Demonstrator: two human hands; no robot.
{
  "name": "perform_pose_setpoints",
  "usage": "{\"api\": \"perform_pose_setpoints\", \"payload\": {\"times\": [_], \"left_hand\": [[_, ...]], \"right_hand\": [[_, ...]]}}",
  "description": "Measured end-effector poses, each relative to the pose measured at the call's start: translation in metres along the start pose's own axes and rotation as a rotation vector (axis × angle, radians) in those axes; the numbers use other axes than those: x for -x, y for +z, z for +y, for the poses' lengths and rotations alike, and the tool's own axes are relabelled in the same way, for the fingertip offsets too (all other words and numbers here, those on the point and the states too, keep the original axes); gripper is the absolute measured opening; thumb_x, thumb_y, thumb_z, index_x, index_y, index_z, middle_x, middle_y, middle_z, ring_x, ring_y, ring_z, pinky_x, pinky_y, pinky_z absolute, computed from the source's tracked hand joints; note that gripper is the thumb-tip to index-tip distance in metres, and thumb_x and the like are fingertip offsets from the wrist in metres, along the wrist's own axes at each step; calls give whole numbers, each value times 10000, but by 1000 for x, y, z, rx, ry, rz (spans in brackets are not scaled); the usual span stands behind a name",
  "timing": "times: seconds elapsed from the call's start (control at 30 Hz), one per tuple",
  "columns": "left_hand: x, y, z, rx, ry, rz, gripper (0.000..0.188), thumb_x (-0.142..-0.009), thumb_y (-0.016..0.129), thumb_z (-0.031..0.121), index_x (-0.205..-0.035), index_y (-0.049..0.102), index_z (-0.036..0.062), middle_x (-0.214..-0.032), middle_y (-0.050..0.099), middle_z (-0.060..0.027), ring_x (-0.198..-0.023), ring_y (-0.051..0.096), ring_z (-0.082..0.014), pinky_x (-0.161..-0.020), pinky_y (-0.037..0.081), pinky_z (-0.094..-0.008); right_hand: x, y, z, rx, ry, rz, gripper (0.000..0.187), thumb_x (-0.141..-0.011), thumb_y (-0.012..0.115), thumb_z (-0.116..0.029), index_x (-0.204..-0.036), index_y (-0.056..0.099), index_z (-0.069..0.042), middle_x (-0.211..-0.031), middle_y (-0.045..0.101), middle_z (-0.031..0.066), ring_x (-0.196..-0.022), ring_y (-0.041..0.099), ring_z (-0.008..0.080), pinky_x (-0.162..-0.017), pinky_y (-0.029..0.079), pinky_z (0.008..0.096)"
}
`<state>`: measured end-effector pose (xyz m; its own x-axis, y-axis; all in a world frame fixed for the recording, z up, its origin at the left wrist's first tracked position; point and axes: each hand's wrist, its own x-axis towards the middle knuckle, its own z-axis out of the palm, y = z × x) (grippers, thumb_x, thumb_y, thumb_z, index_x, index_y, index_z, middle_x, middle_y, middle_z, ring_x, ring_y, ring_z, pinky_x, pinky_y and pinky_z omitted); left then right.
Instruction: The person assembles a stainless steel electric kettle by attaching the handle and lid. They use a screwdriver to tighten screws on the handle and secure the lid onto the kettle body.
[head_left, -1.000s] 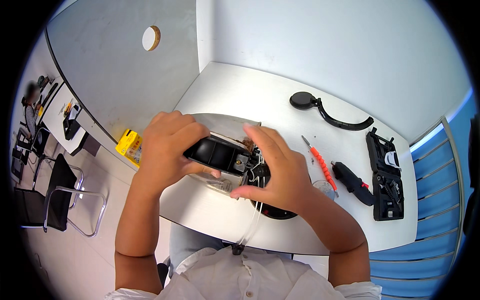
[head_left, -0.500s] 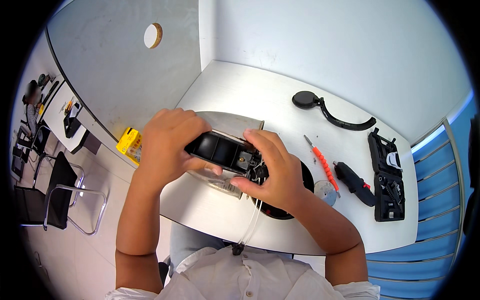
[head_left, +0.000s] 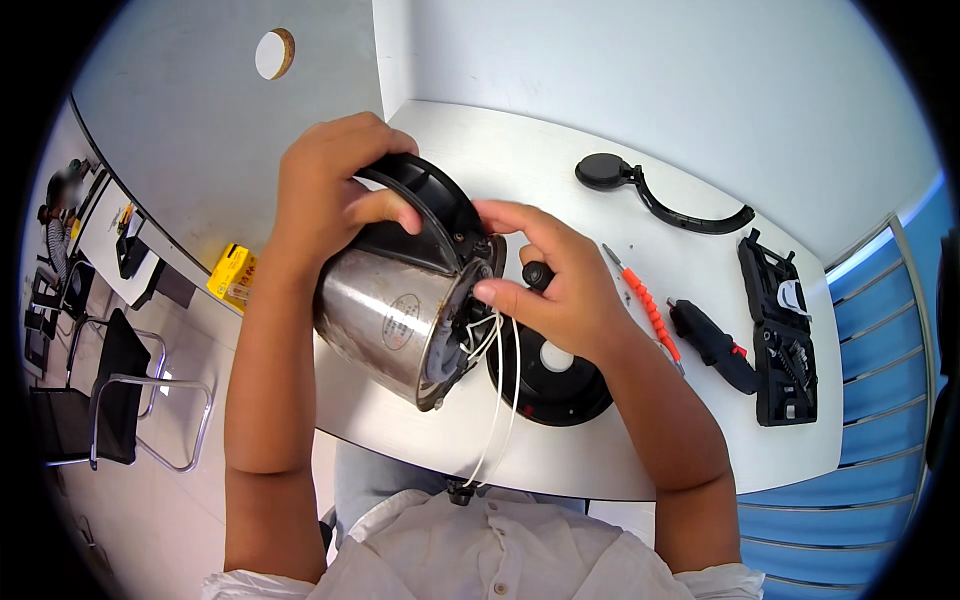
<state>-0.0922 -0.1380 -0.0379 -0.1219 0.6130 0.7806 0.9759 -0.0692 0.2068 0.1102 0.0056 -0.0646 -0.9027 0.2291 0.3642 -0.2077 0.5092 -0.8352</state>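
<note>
My left hand [head_left: 335, 185] is wrapped round the black handle [head_left: 425, 192] of a steel electric kettle [head_left: 385, 310], which lies tipped on its side above the table. Its opened underside faces right, with white wires [head_left: 498, 390] hanging from it toward me. At the lower end of the handle, my right hand [head_left: 560, 280] grips the kettle's edge between thumb and fingers. A rounded black piece [head_left: 538, 274] shows by the right palm; whether it is held cannot be made out. Behind the wires, a round black kettle base [head_left: 560, 385] rests on the table.
On the right of the white table [head_left: 660, 455] lie an orange-shafted flexible screwdriver extension [head_left: 650, 305], a black cordless screwdriver [head_left: 712, 345] and an open black bit case [head_left: 785, 335]. A black lid with a curved handle strip [head_left: 665, 205] lies farther back. A yellow box [head_left: 232, 275] stands at the left.
The kettle has turned in my hands: the handle, which faced up, now tilts away, and the steel side and wired underside show. My left hand has risen with the handle.
</note>
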Motion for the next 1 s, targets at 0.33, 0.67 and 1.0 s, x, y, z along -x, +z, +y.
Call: {"api": "perform_pose_setpoints", "payload": {"times": [0.33,0.67,1.0], "left_hand": [[5,-2,-15,123,-65,-3,789,-552,685,728,-877,631,11,-777,582,-59,-736,579,-226,-660,446,-316],[16,-16,-27,163,-52,38,887,-653,559,841,-926,584,-2,-844,555,-30,-788,549,-138,-713,420,-263],[28,-21,-47,213,-78,47,908,-629,600,836,-1001,591,8,-953,581,-26,-863,564,-126,-771,444,-256]], "right_hand": [[-5,18,11,101,-248,154,326,-774,724,-42,-1089,642,-21,-975,658,35,-611,443,35,-576,378,199],[-1,40,5,-24,-296,260,309,-818,647,21,-1121,602,-29,-924,654,34,-608,441,20,-606,404,181],[3,47,2,-12,-304,321,192,-782,673,-4,-964,636,-52,-881,654,76,-784,653,210,-706,506,286]]}}
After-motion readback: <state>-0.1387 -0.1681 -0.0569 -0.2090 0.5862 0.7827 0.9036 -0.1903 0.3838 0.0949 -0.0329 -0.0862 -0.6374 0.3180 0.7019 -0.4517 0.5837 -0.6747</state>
